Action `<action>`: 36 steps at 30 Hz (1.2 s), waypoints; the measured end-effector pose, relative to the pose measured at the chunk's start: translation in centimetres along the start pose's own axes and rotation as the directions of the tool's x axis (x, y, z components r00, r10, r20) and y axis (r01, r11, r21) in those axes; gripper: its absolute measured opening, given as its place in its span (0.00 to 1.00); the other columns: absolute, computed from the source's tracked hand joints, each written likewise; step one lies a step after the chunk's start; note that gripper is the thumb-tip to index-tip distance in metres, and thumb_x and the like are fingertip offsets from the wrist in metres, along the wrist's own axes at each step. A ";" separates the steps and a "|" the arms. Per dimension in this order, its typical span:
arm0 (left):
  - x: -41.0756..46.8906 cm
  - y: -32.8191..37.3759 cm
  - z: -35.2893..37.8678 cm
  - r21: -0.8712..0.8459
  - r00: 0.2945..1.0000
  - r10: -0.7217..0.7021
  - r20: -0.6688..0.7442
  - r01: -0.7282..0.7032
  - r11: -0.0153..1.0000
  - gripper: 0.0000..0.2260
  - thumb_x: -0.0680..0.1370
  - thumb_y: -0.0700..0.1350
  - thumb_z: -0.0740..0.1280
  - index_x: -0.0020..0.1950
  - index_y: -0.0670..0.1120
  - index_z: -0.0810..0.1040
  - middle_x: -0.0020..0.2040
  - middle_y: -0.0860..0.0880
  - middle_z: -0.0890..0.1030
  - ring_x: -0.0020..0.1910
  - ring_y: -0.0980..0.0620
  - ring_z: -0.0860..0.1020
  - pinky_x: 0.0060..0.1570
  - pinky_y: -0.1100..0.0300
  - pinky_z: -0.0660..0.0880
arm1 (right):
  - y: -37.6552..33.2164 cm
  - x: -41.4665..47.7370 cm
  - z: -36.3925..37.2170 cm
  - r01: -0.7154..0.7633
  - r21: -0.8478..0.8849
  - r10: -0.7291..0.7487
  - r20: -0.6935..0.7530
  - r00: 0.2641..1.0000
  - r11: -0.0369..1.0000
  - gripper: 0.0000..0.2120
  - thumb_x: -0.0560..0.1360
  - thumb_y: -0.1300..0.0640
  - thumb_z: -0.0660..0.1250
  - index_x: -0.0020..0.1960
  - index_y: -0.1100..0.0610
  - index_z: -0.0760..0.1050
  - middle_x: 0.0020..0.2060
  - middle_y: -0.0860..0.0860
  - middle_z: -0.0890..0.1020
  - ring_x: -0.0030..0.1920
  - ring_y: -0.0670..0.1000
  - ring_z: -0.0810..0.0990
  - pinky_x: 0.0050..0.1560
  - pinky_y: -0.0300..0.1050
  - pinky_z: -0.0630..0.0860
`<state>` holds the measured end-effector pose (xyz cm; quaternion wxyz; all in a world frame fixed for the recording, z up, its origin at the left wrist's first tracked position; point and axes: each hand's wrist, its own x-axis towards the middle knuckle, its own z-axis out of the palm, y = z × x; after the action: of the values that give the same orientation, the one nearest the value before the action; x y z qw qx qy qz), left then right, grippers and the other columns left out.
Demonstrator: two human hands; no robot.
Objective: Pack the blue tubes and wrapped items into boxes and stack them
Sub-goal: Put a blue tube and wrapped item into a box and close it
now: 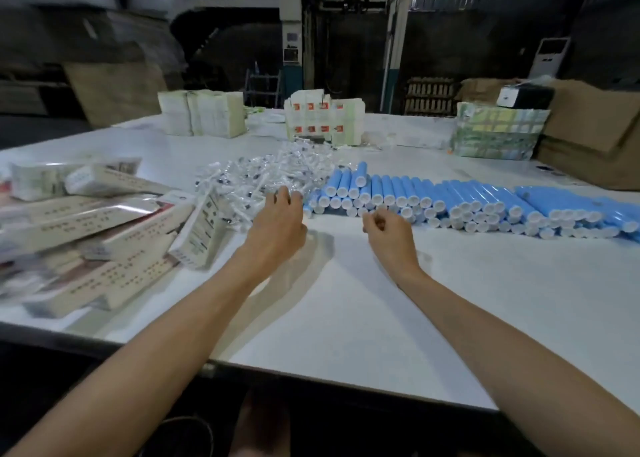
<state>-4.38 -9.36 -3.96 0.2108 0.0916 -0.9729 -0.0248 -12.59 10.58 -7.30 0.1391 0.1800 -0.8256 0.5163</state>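
A long heap of blue tubes (460, 200) with white caps lies across the white table (363, 301), caps facing me. Left of it sits a pile of clear-wrapped items (263, 176). Packed long boxes (104, 235) lie loosely stacked at the left. My left hand (277, 221) reaches over the near edge of the wrapped pile, fingers curled down onto the wrappers; whether it grips one is unclear. My right hand (388, 231) hovers just before the tube caps, fingers loosely curled, nothing visible in it.
Bundles of flat cartons (202, 112) and a white block of folded boxes (323, 121) stand at the table's far side. A green wrapped bundle (498, 133) and brown cardboard cartons (595, 131) sit at the far right. The table's near edge runs below my forearms.
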 end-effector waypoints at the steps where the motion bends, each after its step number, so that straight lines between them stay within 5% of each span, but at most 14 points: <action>1: 0.3 -0.9 -0.7 0.095 0.997 -0.078 -0.015 0.080 0.992 0.17 0.82 0.39 0.65 0.70 0.38 0.70 0.68 0.39 0.72 0.68 0.38 0.70 0.60 0.48 0.72 | 0.1 0.0 0.0 -0.010 0.014 0.010 0.007 1.000 1.000 0.18 0.83 0.53 0.64 0.42 0.66 0.74 0.36 0.63 0.78 0.34 0.50 0.70 0.37 0.48 0.65; 6: 0.5 -7.0 -3.6 0.388 0.907 -0.399 -0.131 0.418 0.822 0.21 0.85 0.49 0.64 0.72 0.36 0.70 0.69 0.38 0.72 0.69 0.39 0.70 0.68 0.50 0.68 | 0.3 0.0 0.4 -0.005 0.020 0.005 0.029 1.000 1.000 0.16 0.83 0.53 0.64 0.42 0.63 0.77 0.35 0.60 0.80 0.33 0.49 0.72 0.36 0.48 0.67; 12: -0.5 -10.6 -3.1 0.461 0.880 -0.460 -0.123 0.461 0.759 0.15 0.86 0.48 0.62 0.67 0.40 0.79 0.66 0.40 0.72 0.68 0.39 0.70 0.66 0.48 0.68 | 0.2 -0.1 0.5 0.004 0.009 -0.005 0.059 0.998 1.000 0.17 0.83 0.49 0.64 0.40 0.59 0.76 0.36 0.56 0.81 0.37 0.59 0.79 0.39 0.52 0.74; 15: -0.4 -11.4 -3.0 0.243 0.912 -0.372 -0.170 0.405 0.882 0.12 0.84 0.43 0.66 0.62 0.36 0.76 0.62 0.36 0.74 0.62 0.35 0.71 0.60 0.44 0.69 | 0.1 -0.1 0.5 0.000 0.018 -0.001 0.059 0.998 1.000 0.17 0.82 0.49 0.64 0.39 0.57 0.75 0.35 0.54 0.81 0.40 0.60 0.82 0.39 0.51 0.75; 18: 0.0 -11.0 -4.3 -0.253 0.943 -0.319 -0.099 0.286 0.924 0.14 0.86 0.47 0.68 0.63 0.39 0.69 0.53 0.39 0.81 0.51 0.35 0.80 0.43 0.46 0.73 | 0.0 -0.2 0.4 -0.010 0.037 0.008 0.053 0.999 0.999 0.16 0.82 0.50 0.65 0.38 0.56 0.75 0.34 0.54 0.80 0.40 0.60 0.82 0.38 0.48 0.72; 21: -0.1 -9.6 -5.9 -0.587 0.969 -0.248 0.009 0.206 0.783 0.15 0.86 0.51 0.67 0.64 0.44 0.65 0.52 0.50 0.86 0.47 0.47 0.86 0.39 0.53 0.76 | 0.0 -0.3 0.4 -0.008 0.034 0.006 0.062 0.998 0.999 0.16 0.82 0.50 0.64 0.38 0.56 0.76 0.34 0.53 0.81 0.39 0.59 0.82 0.39 0.48 0.73; 24: -0.5 -7.9 -6.6 -0.848 0.988 -0.113 0.103 0.147 0.509 0.16 0.87 0.51 0.67 0.68 0.48 0.64 0.54 0.51 0.89 0.48 0.45 0.89 0.43 0.51 0.85 | -0.1 -0.3 0.3 -0.007 0.040 0.004 0.068 0.998 0.999 0.16 0.82 0.49 0.65 0.39 0.56 0.76 0.34 0.54 0.81 0.39 0.59 0.81 0.38 0.48 0.72; 26: -0.5 -7.0 -6.4 -0.918 0.987 -0.061 0.146 0.159 0.363 0.17 0.86 0.51 0.67 0.71 0.50 0.65 0.56 0.50 0.88 0.47 0.41 0.89 0.40 0.54 0.86 | -0.2 -0.4 0.2 0.003 0.061 -0.008 0.072 0.997 0.998 0.16 0.82 0.49 0.65 0.40 0.57 0.76 0.35 0.55 0.81 0.36 0.58 0.78 0.39 0.48 0.71; 29: 0.0 -5.6 -5.5 -0.927 0.981 -0.031 0.189 0.189 0.323 0.15 0.85 0.54 0.68 0.70 0.53 0.71 0.56 0.48 0.88 0.46 0.44 0.89 0.42 0.54 0.85 | -0.7 -0.9 0.1 0.055 0.071 -0.061 0.090 0.994 0.996 0.16 0.83 0.49 0.65 0.40 0.57 0.77 0.35 0.55 0.81 0.36 0.56 0.77 0.39 0.53 0.74; 31: 0.6 -4.5 -4.8 -0.946 0.964 -0.016 0.266 0.264 0.186 0.18 0.81 0.57 0.68 0.68 0.51 0.74 0.53 0.47 0.89 0.42 0.46 0.87 0.42 0.52 0.85 | -1.1 -1.3 0.1 0.085 0.061 -0.091 0.115 0.989 0.995 0.16 0.83 0.49 0.65 0.41 0.57 0.77 0.34 0.54 0.80 0.39 0.58 0.79 0.42 0.56 0.77; 33: 1.1 -3.4 -4.0 -0.947 0.948 -0.006 0.317 0.317 0.060 0.18 0.81 0.54 0.66 0.69 0.48 0.74 0.52 0.46 0.89 0.41 0.46 0.86 0.41 0.51 0.85 | -1.3 -1.5 0.1 0.079 0.077 -0.088 0.121 0.989 0.994 0.16 0.83 0.49 0.65 0.41 0.58 0.77 0.35 0.55 0.81 0.40 0.59 0.79 0.44 0.58 0.77; 36: 2.0 -2.1 -2.8 -0.950 0.950 -0.031 0.311 0.311 0.011 0.13 0.87 0.47 0.64 0.70 0.43 0.76 0.55 0.45 0.89 0.43 0.45 0.87 0.41 0.52 0.85 | -1.3 -1.3 -0.3 0.052 0.101 -0.063 0.108 0.992 0.994 0.15 0.83 0.50 0.65 0.42 0.58 0.77 0.35 0.55 0.81 0.36 0.54 0.77 0.45 0.59 0.78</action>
<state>-4.67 -11.85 -0.77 0.1105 0.0345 -0.6778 -0.7261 -10.88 10.49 -6.69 0.0988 0.2386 -0.8004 0.5410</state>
